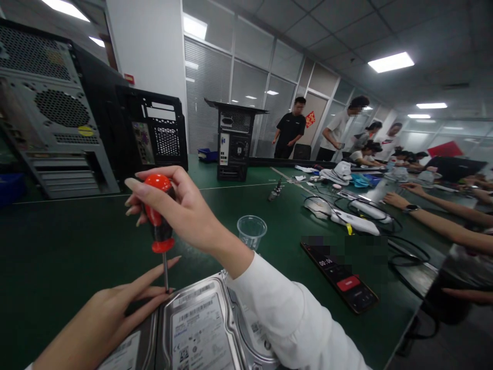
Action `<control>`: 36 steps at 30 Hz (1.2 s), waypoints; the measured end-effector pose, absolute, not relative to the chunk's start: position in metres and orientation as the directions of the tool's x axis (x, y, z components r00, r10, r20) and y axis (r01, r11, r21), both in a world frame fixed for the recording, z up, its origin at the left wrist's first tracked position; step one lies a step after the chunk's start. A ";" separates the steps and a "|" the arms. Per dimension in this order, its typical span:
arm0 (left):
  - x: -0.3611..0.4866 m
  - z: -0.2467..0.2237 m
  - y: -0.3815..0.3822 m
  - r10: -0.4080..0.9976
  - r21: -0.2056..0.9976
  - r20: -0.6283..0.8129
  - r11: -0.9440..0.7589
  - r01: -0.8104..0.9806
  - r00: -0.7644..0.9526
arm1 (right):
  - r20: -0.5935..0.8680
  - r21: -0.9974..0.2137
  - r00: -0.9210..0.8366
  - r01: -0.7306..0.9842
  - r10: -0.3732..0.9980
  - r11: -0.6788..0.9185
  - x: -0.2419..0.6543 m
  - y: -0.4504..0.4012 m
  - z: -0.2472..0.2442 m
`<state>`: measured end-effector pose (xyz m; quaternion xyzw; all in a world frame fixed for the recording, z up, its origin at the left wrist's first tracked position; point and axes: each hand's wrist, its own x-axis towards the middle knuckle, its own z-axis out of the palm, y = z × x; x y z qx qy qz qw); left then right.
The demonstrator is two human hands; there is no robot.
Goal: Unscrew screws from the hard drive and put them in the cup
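At a cropped hard drive (pixel 200 329), right hand (pixel 188 210) wrapped round screwdriver (pixel 160 231); left hand (pixel 106 313) half-open, hold unclear

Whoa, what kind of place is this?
Probably a computer workshop or training room: there are computer cases on a green table, hard drives, and a screwdriver in the right hand.
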<state>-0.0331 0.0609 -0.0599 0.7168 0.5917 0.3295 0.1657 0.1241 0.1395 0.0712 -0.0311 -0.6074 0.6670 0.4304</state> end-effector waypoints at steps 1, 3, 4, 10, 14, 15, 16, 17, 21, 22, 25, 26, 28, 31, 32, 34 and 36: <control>-0.032 -0.058 0.061 0.963 0.632 0.246 -0.247 0.735 0.112 | 0.480 -0.837 -0.629 -0.536 0.612 0.106 0.124 0.139 0.072; -0.030 -0.055 0.059 0.970 0.645 0.192 -0.239 0.726 0.149 | 0.484 -0.834 -0.625 -0.542 0.613 0.106 0.123 0.139 0.072; -0.028 -0.052 0.058 0.973 0.655 0.180 -0.230 0.719 0.147 | 0.489 -0.829 -0.618 -0.548 0.615 0.108 0.123 0.139 0.073; -0.019 -0.034 0.052 0.983 0.713 0.118 -0.181 0.677 0.138 | 0.523 -0.809 -0.577 -0.569 0.627 0.151 0.121 0.141 0.070; -0.018 -0.032 0.051 0.981 0.734 0.126 -0.192 0.651 0.147 | 0.519 -0.814 -0.586 -0.562 0.622 0.150 0.121 0.141 0.068; -0.018 -0.032 0.051 0.981 0.735 0.127 -0.191 0.651 0.145 | 0.521 -0.815 -0.588 -0.559 0.619 0.154 0.121 0.141 0.067; -0.018 -0.033 0.051 0.981 0.736 0.130 -0.193 0.648 0.144 | 0.524 -0.814 -0.587 -0.559 0.616 0.159 0.121 0.141 0.067; -0.019 -0.034 0.051 0.981 0.740 0.132 -0.194 0.644 0.144 | 0.528 -0.812 -0.587 -0.560 0.614 0.164 0.121 0.140 0.067; -0.019 -0.035 0.050 0.978 0.756 0.141 -0.207 0.621 0.154 | 0.534 -0.811 -0.586 -0.559 0.609 0.173 0.121 0.140 0.067; -0.019 -0.035 0.050 0.977 0.757 0.144 -0.210 0.619 0.156 | 0.536 -0.810 -0.587 -0.559 0.607 0.174 0.121 0.140 0.067; -0.019 -0.034 0.050 0.976 0.750 0.151 -0.217 0.625 0.157 | 0.547 -0.804 -0.584 -0.566 0.600 0.182 0.121 0.139 0.066; -0.019 -0.034 0.050 0.976 0.750 0.150 -0.215 0.626 0.156 | 0.548 -0.804 -0.583 -0.564 0.599 0.186 0.121 0.139 0.066; -0.018 -0.033 0.051 0.979 0.757 0.142 -0.204 0.620 0.149 | 0.546 -0.809 -0.587 -0.554 0.597 0.196 0.121 0.138 0.066; -0.019 -0.033 0.051 0.981 0.774 0.137 -0.193 0.603 0.137 | 0.557 -0.807 -0.596 -0.552 0.579 0.208 0.123 0.137 0.066; -0.019 -0.034 0.050 0.981 0.777 0.144 -0.196 0.598 0.133 | 0.566 -0.802 -0.597 -0.558 0.569 0.212 0.123 0.137 0.066; -0.020 -0.036 0.050 0.977 0.780 0.173 -0.211 0.589 0.121 | 0.580 -0.794 -0.598 -0.566 0.552 0.221 0.123 0.137 0.066; -0.020 -0.038 0.050 0.974 0.781 0.199 -0.222 0.583 0.104 | 0.591 -0.789 -0.602 -0.571 0.536 0.228 0.123 0.137 0.067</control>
